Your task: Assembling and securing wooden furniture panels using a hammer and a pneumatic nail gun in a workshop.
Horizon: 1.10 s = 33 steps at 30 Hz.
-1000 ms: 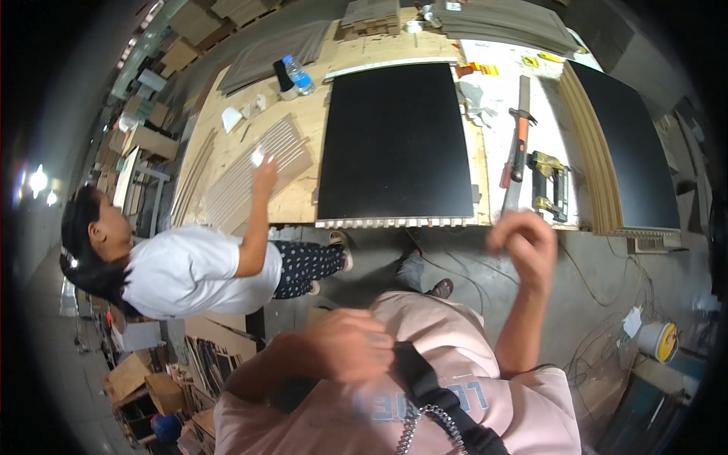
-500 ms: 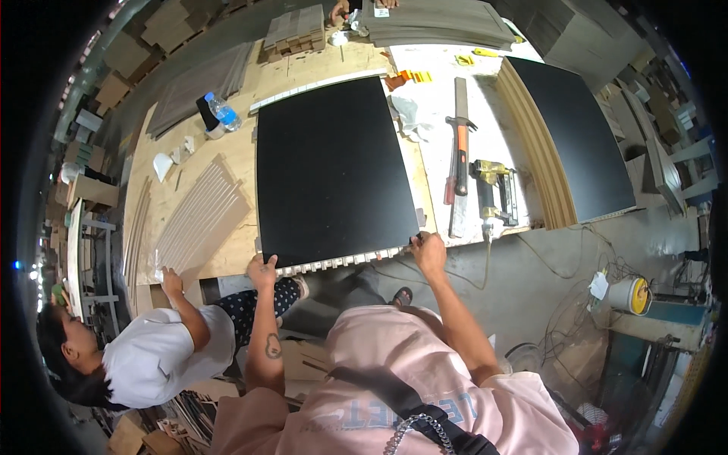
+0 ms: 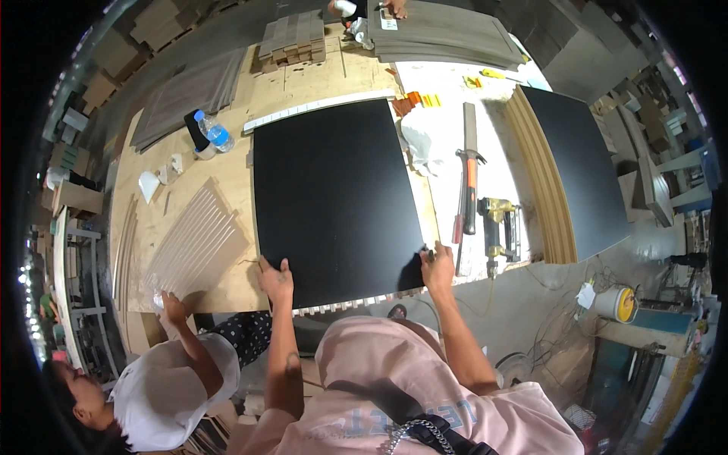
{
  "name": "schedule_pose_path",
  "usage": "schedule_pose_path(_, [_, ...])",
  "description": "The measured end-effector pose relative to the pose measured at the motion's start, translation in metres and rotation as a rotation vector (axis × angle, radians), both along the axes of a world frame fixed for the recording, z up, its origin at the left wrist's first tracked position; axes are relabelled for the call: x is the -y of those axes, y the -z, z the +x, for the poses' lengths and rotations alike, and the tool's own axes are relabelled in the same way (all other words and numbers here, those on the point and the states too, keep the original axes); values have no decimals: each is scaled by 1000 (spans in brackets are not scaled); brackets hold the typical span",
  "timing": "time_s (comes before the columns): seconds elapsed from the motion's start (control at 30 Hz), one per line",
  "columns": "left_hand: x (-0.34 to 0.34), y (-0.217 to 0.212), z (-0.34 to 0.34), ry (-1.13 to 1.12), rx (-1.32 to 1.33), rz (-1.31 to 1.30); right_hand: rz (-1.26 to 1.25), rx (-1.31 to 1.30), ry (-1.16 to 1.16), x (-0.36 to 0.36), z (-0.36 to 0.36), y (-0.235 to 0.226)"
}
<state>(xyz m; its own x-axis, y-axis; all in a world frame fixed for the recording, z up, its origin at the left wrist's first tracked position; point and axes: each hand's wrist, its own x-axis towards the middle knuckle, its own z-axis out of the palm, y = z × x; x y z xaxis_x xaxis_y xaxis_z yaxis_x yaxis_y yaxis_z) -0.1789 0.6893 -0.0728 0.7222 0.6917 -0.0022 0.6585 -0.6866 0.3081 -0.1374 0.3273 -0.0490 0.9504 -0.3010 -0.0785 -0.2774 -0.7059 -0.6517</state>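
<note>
A large flat black panel (image 3: 337, 197) lies on the wooden worktable in front of me. A white notched strip (image 3: 356, 305) shows along its near edge, and a pale strip (image 3: 318, 114) lies along its far edge. My left hand (image 3: 277, 283) grips the panel's left side close to the near corner, thumb on top. At the right side, near the other near corner, my right hand (image 3: 438, 270) is closed on the edge, its fingertips partly hidden. Right of the panel lie a hammer (image 3: 471, 189) with an orange-and-black grip and a nail gun (image 3: 499, 231).
On the right stands a stack of boards (image 3: 542, 182) topped by a black panel. A co-worker (image 3: 167, 379) at left touches thin strips (image 3: 201, 235). Water bottles (image 3: 216, 135) stand behind them. Grey boards (image 3: 447, 38) lie at the far side under another person's hand. Hoses trail on the floor.
Both my hands have shifted a little away from me along the panel's sides, off its near corners. The whole view has tilted, so the table appears lower. The far person's hands have moved.
</note>
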Motion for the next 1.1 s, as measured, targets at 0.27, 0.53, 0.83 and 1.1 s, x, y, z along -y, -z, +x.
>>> schedule_pose_path(0.27, [7, 55, 71, -136, 29, 383, -332, 116, 75, -49, 49, 48])
schedule_pose_path(0.53, [-1, 43, 80, -148, -13, 336, -350, 196, 112, -51, 68, 42])
schedule_pose_path(0.83, [100, 16, 36, 780, 196, 86, -318, 44, 210, 169, 83, 39])
schedule_pose_path(1.1, [253, -100, 72, 1108, 51, -779, 303, 148, 424, 226, 67, -43])
